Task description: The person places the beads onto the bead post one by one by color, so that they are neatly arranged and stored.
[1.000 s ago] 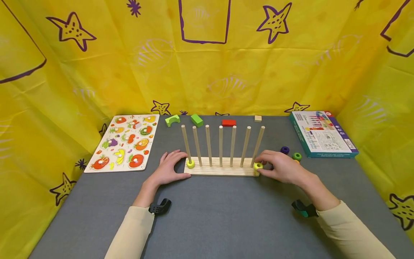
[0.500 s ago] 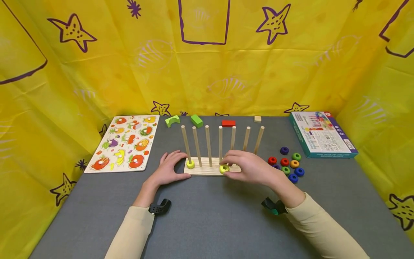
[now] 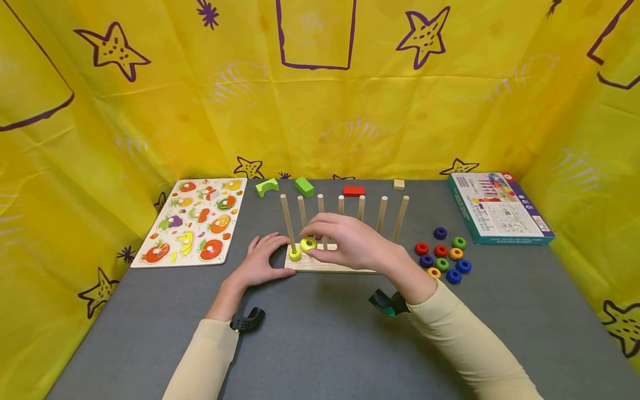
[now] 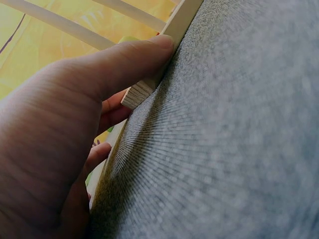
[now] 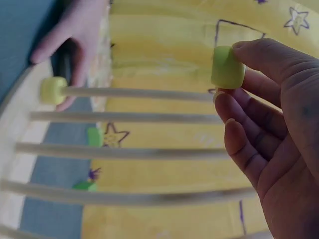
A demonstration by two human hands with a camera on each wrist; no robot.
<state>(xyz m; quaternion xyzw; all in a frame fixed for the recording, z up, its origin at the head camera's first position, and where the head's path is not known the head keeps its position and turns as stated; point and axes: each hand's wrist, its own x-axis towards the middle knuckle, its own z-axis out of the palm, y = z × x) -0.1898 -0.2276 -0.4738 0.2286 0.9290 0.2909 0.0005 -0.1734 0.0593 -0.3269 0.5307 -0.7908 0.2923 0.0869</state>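
A wooden peg board (image 3: 332, 265) with a row of several upright pegs stands on the grey table. One yellow bead (image 3: 295, 255) sits at the foot of its leftmost peg. My left hand (image 3: 263, 259) holds the board's left end, thumb along the front edge and fingers behind, as the left wrist view also shows. Between thumb and fingertips, my right hand (image 3: 347, 239) pinches a second yellow bead (image 3: 308, 244). That bead (image 5: 228, 67) is in the air, level with the upper ends of the pegs in the right wrist view, and on no peg.
Loose beads in several colours, among them a red bead (image 3: 421, 248), lie right of the board. A puzzle board with fruit pictures (image 3: 235, 186) lies at left, a box (image 3: 505, 208) at right. Green blocks (image 3: 304, 186), a red block (image 3: 354, 191) and a small plain block (image 3: 398, 184) lie behind.
My right hand has carried the yellow bead leftward along the board from its right end and raised it near the left pegs. The loose beads came into sight. My left hand stayed put.
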